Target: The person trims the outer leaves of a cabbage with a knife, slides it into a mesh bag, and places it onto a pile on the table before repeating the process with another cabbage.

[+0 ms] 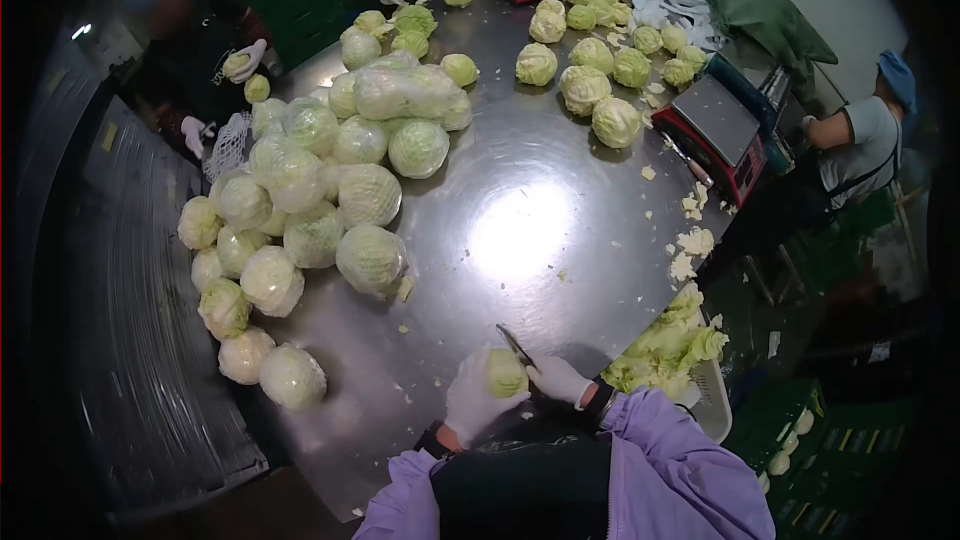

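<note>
A heap (300,200) of cabbages lies up and left of the gloved left hand (472,402), which cups 1 cabbage (506,374) at the table (520,230) edge. The right hand (557,378), beside it, grips a knife (514,344) over that cabbage; trimmings (665,350) pile just right.

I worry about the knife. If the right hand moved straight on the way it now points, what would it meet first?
Probably the small cabbage held in the left hand; the right hand, gripping a knife, points left at it, nearly touching.
</note>
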`<action>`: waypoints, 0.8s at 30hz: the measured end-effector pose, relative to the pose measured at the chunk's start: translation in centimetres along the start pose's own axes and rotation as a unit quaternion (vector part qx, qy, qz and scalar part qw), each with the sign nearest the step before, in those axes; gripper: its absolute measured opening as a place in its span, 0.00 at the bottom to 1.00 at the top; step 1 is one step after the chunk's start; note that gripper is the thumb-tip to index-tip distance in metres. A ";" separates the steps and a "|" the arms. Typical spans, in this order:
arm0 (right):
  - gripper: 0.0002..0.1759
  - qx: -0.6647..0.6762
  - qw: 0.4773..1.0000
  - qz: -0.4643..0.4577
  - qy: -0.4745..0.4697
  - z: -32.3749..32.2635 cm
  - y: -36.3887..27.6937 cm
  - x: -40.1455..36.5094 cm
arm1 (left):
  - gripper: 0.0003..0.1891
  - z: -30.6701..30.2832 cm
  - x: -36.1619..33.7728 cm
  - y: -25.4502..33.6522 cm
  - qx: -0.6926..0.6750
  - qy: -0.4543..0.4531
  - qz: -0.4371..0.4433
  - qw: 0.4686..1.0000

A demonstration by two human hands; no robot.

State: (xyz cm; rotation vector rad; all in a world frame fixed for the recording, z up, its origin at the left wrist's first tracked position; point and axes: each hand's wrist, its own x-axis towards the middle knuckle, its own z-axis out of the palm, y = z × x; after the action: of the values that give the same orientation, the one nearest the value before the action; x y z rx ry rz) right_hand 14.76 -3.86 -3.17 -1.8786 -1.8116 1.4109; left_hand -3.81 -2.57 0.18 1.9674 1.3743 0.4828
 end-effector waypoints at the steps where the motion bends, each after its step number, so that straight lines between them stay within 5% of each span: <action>1: 0.20 0.206 0.978 0.029 -0.027 -0.6 -0.6 -0.3 | 0.45 0.3 -0.2 -0.8 0.002 0.001 -0.003 1.000; 4: 0.22 0.250 0.968 -0.022 0.014 -0.5 -2.3 -1.9 | 0.51 0.9 -1.3 -3.5 -0.148 0.131 0.121 0.973; 7: 0.21 0.279 0.956 -0.084 0.043 -0.9 -2.8 -2.4 | 0.53 -0.9 -2.2 -2.9 -0.160 0.063 -0.024 0.985; 10: 0.24 0.202 0.977 -0.057 0.041 0.1 -1.6 -1.6 | 0.54 -0.8 -2.5 -2.6 -0.103 0.070 -0.016 0.992; 12: 0.28 -0.014 0.961 -0.189 0.203 1.2 -3.0 -1.4 | 0.54 -0.4 -2.6 -2.7 -0.071 0.078 -0.006 0.994; 20: 0.21 -0.056 0.972 -0.176 0.144 -0.4 -4.2 1.9 | 0.52 -1.9 -1.3 -3.2 -0.101 0.005 -0.047 0.994; 24: 0.18 -0.079 0.983 -0.116 0.120 -1.5 -3.0 3.5 | 0.53 -1.9 -1.3 -3.4 -0.075 0.000 0.008 0.997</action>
State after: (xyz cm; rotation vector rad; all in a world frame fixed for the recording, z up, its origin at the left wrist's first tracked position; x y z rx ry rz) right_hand 13.17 0.53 -2.02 -1.7492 -1.9894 0.9452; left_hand -7.78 -2.43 -0.76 1.8580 1.2848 0.5763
